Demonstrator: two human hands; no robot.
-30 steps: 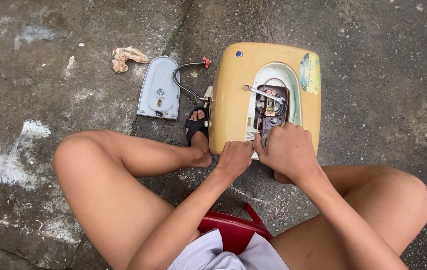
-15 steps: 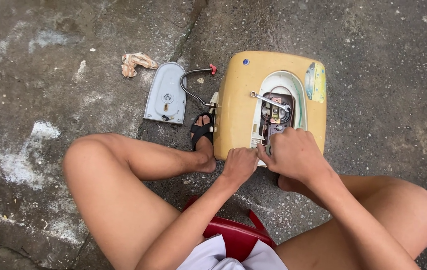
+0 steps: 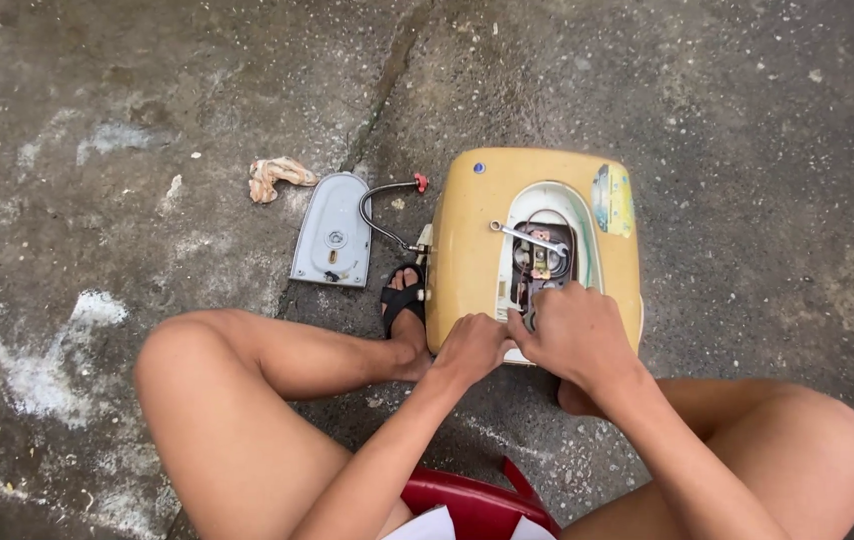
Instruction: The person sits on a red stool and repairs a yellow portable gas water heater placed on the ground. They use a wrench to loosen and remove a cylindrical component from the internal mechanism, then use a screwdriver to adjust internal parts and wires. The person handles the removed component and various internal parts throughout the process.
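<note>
Crouched on the concrete floor (image 3: 707, 120), I had my left hand (image 3: 469, 347) gripping the yellow heater casing's (image 3: 462, 250) lower edge and my right hand's (image 3: 575, 335) fingers pinching inside its opening (image 3: 544, 262), where the loose wrench (image 3: 530, 238) might slip onto wiring.

Rough grey concrete floor (image 3: 747, 90), damp and stained, dark crack (image 3: 387, 80) running from the top edge, whitish patches (image 3: 42, 370) at left, scattered pale specks, red plastic stool (image 3: 467, 500) at bottom edge, even daylight.
</note>
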